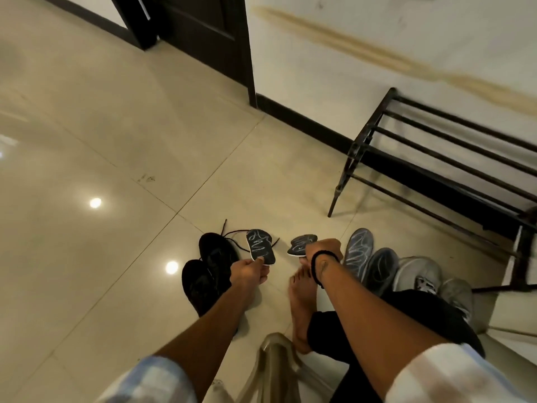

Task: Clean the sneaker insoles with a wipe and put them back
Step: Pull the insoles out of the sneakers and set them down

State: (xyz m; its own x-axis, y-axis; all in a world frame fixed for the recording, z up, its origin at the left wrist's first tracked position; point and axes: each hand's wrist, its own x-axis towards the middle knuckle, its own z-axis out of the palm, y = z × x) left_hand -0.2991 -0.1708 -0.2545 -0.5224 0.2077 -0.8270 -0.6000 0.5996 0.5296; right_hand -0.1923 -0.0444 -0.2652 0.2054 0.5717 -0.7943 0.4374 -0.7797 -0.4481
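Observation:
My left hand point(247, 270) pinches the heel end of a dark insole point(260, 248) with pale scribble marks, held flat above the floor. My right hand point(321, 251) grips a second dark insole point(300, 244) of the same kind, tilted away from me. Two black sneakers point(207, 267) with loose laces lie on the tiles just left of my left hand. No wipe is visible.
A grey insole point(359, 251) and grey sneakers point(418, 276) lie on the floor to the right. A black metal shoe rack point(441, 158) stands against the wall at right. My bare foot point(302, 301) rests on the tiles; a clear plastic chair edge point(276, 362) shows below.

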